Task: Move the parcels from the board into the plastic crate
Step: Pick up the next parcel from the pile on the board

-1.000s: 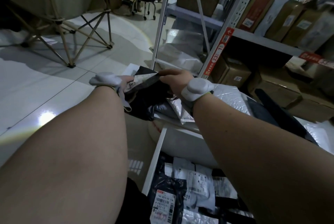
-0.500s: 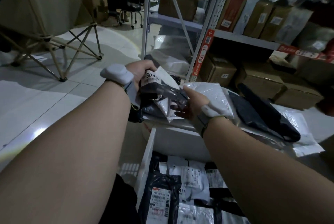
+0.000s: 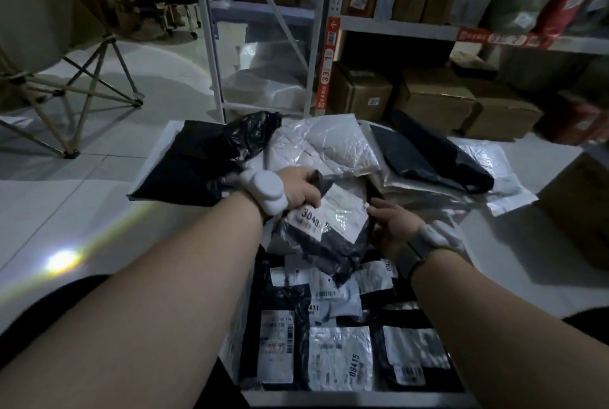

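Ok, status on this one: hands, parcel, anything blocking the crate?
Left hand grips the black parcel; right hand holds its other edge. Parcel above the crate, not yet down. Crate already holds parcels; nothing blocking.

The black parcel [image 3: 324,243] is crinkled, glossy plastic film with a matt paper label [image 3: 329,215]. The silver mailer [image 3: 324,148] behind it gleams like padded foil. The brown boxes [image 3: 361,95] look like dull cardboard, and the floor tiles [image 3: 66,210] shine smooth.
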{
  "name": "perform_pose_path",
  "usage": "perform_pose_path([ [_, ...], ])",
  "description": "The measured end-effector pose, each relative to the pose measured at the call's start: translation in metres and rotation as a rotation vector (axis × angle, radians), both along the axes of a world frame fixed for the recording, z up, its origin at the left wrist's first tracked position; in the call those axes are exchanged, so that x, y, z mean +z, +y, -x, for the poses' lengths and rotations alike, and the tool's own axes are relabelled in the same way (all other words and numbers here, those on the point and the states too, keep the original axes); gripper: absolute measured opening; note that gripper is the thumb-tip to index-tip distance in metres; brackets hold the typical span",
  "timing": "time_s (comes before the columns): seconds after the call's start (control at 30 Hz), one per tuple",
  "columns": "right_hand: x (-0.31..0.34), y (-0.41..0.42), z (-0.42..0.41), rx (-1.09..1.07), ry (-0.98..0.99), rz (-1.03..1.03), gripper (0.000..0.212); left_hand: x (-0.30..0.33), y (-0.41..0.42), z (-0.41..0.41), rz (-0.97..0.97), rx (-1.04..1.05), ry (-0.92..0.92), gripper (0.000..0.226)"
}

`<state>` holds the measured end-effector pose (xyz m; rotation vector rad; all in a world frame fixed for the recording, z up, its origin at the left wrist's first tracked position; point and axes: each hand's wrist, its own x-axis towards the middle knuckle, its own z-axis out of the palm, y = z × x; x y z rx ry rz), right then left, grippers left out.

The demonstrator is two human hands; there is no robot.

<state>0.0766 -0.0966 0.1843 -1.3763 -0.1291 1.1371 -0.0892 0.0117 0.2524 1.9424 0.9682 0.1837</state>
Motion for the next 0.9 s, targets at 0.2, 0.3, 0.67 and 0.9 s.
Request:
perform_pose_path([
  [0.2, -0.031, -0.045, -0.024, 0.022, -0.073, 0.090, 0.025, -0.066, -0.036, -0.018, 0.137, 0.035, 0.068, 0.020],
  [0.3, -0.048, -0.060, -0.031, 0.055, -0.088, 0.129, 0.024, -0.090, -0.047, -0.019, 0.195, 0.037, 0.138, 0.024],
  [0.67, -0.074, -0.061, -0.035, 0.197, -0.209, 0.156, 0.026, -0.111, -0.048, -0.029, 0.447, 0.302, 0.011, 0.077],
  [0.9, -0.081, -0.056, -0.035, 0.285, -0.243, 0.172, 0.022, -0.115, -0.043, -0.038, 0.375, 0.302, 0.165, 0.066],
])
